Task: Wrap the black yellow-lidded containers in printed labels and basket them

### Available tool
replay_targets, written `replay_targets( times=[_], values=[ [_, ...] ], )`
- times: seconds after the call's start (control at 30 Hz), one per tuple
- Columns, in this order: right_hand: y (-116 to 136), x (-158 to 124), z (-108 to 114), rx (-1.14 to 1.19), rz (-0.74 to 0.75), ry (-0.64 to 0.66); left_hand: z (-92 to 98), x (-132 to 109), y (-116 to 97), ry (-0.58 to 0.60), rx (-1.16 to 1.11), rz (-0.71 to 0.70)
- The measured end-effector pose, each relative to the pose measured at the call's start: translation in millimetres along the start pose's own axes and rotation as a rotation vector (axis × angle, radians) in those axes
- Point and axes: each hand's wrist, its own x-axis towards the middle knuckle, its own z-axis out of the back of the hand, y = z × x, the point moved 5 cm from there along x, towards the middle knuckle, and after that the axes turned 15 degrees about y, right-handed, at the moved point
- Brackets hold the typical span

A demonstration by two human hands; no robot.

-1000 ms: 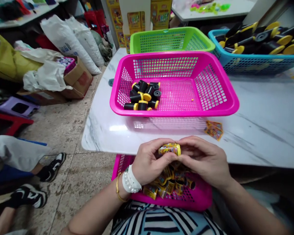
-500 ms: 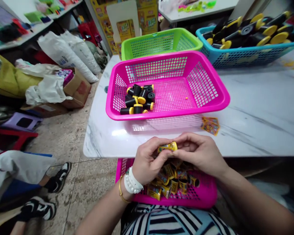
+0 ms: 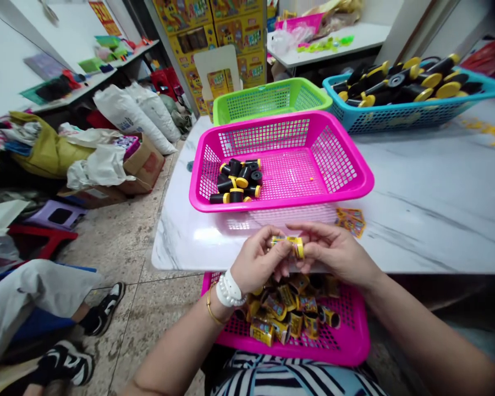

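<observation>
Between my hands, over the table's front edge, is a small yellow labelled cylinder [image 3: 289,245]. My left hand [image 3: 260,258] is wrapped round its left part, thumb on top. The fingers of my right hand [image 3: 334,250] are at its yellow right end, thumb and fingertips bent against it. Below, a lower pink basket [image 3: 346,346] holds several labelled yellow cylinders [image 3: 287,316], partly hidden by my hands. On the table, an upper pink basket [image 3: 280,206] has several black cylinders with yellow caps [image 3: 243,173] at its left side.
Flat printed labels [image 3: 351,221] lie on the white table [image 3: 416,220], right of my hands. Behind stand a green basket [image 3: 272,91] and a blue basket [image 3: 416,118] full of black and yellow pieces. A person's leg [image 3: 37,291] is at the left.
The view has tilted up, so the baskets appear lower. The held cylinder has turned slightly and shows more of its right end; my right fingers have spread a little.
</observation>
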Motion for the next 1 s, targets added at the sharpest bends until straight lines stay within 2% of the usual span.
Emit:
replay_targets(
  times=[0.1, 0.17, 0.3, 0.4, 0.5, 0.6, 0.7, 0.8, 0.9, 1.0],
  values=[
    [2, -4, -2, -0.011, 0.065, 0.033, -6.3, -1, 4, -0.004, -0.166, 0.075],
    [3, -8, -2, -0.019, 0.135, -0.003, -9.9, -3, 5, -0.009, -0.256, 0.052],
    [2, -17, -2, -0.044, 0.18, -0.076, -20.9, -8, 10, 0.086, -0.483, -0.002],
    [4, -19, -3, -0.18, 0.185, -0.041, -24.0, -13, 15, 0.051, -0.487, 0.013],
    [10, -20, -5, -0.359, 0.286, -0.007, -26.5, -16, 21, 0.013, -0.484, 0.067],
    [12, -26, -4, -0.45, 0.4, -0.051, -31.4, -16, 25, 0.08, -0.6, 0.057],
    [11, -30, -4, -0.495, 0.424, -0.049, -35.7, -16, 27, 0.157, -0.681, 0.017],
    [9, -33, -6, -0.547, 0.43, -0.003, -38.3, -17, 28, 0.141, -0.666, 0.039],
    [6, -37, -7, -0.536, 0.485, -0.074, -40.8, -17, 27, 0.126, -0.685, 0.055],
    [1, -40, -11, -0.482, 0.456, -0.178, -42.1, -18, 26, 0.142, -0.72, 0.046]
  ],
)
